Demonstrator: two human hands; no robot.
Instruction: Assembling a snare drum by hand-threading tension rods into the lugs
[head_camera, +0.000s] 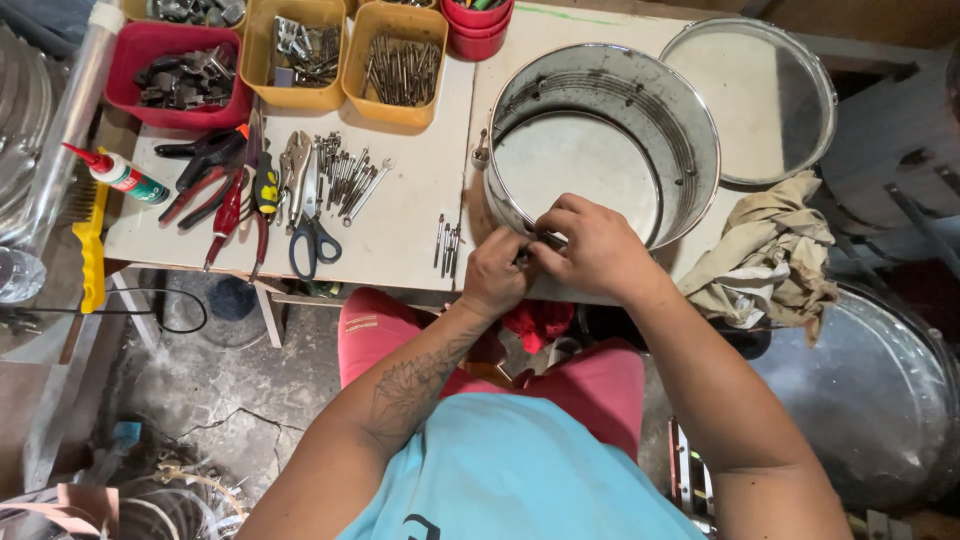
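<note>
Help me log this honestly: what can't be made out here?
Head view only:
- What the left hand and right hand pinch at the metal drum shell: hidden by fingers.
- Yellow bin contents: too small.
- Upper bins: cut by the top edge.
- Objects under the cloth: covered.

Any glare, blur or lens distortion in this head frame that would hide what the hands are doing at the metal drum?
Head view: sharp and evenly lit. The drum shows soft sheen but no blinding glare. Wide-angle bending curves the table edges. Both hands, left hand and right hand, are in focus, but they cover the small part held at the rim, so it cannot be identified.
</note>
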